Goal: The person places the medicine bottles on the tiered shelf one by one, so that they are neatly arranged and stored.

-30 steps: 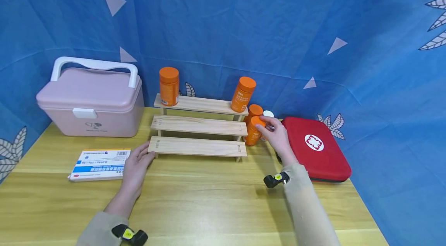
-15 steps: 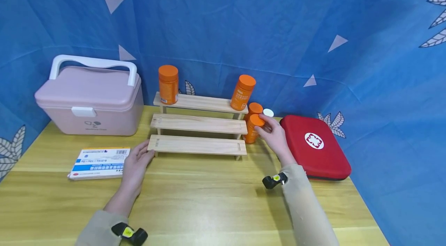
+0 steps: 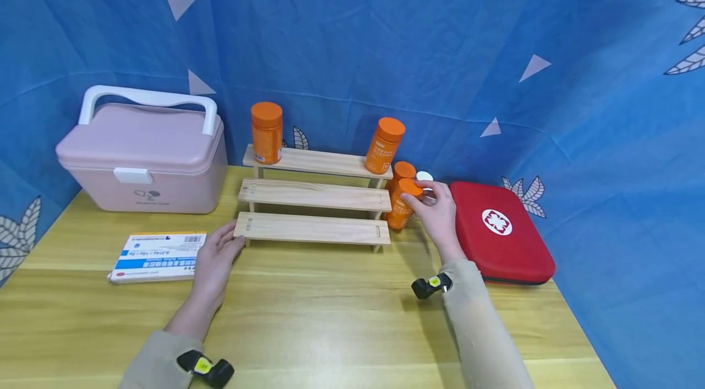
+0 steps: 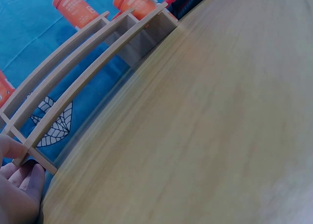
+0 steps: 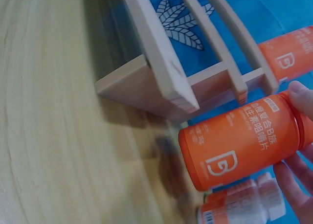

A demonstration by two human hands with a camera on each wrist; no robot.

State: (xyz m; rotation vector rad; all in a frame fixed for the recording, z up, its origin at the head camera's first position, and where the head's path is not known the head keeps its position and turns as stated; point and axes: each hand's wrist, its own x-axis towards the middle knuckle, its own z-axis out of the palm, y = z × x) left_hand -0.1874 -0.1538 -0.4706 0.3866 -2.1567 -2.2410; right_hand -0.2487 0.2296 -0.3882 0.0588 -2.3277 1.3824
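Right hand (image 3: 438,215) pinches orange bottle (image 3: 400,210) by its top; right of centre frame | left hand (image 3: 215,259) grips wooden rack (image 3: 315,195); centre-left | risk: high hold could let bottle swing; clip rack

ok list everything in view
patterned cloth: 1, blue, backdrop
table: 1, yellow wood-grain, below
three-tier rack: 1, pale wood, centre
pill bottles: 4, orange, two on top tier, two at rack's right end
white-capped bottle: 1, partly orange, right of rack
medicine box: 1, pink, left rear
medicine carton: 1, white-blue, left
first-aid case: 1, red, right
wrist cameras: 2, black, wrists
left hand: 1, beige-sleeved, rack's left end
right hand: 1, beige-sleeved, gripping one pill bottle
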